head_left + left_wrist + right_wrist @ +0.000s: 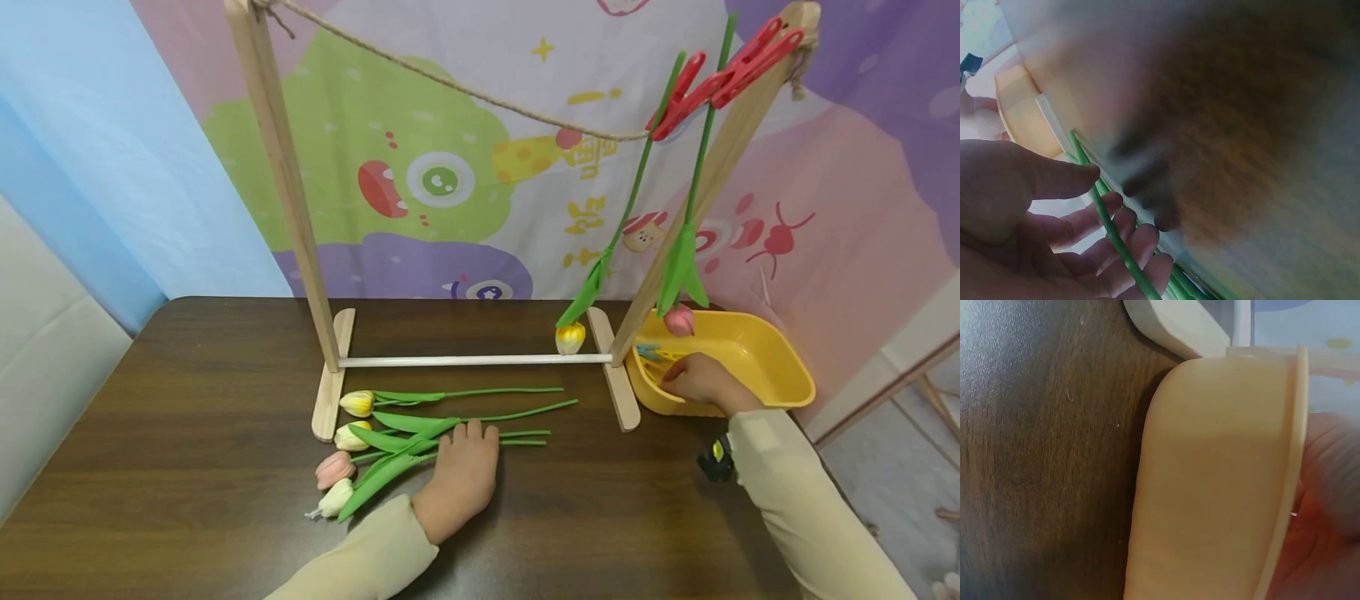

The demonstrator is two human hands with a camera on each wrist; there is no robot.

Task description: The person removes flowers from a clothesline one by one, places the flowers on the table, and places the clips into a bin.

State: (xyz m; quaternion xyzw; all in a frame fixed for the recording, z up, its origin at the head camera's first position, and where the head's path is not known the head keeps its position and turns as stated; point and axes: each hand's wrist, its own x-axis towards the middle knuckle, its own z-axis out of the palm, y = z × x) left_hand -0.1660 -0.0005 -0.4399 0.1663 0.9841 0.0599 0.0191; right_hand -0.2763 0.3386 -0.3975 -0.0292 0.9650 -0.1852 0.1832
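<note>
Several artificial tulips with green stems lie on the table: a yellow one (357, 404), a pale yellow one (352, 436), a pink one (333, 470) and a cream one (335, 498). My left hand (467, 471) is over their stems; in the left wrist view its thumb and fingers pinch a green stem (1107, 219). Inside the yellow basin (780, 358) at the right, my right hand (701, 382) reaches down beside some clothespins (654, 353). The basin's wall (1216, 462) hides its fingertips in the right wrist view.
A wooden frame (288, 183) stands across the table's back, a rope (450, 83) strung between its posts. Red clothespins (686, 98) hold a hanging yellow tulip (570, 337) and pink tulip (679, 320) on the rope near the right post. A white rod (472, 361) joins the feet.
</note>
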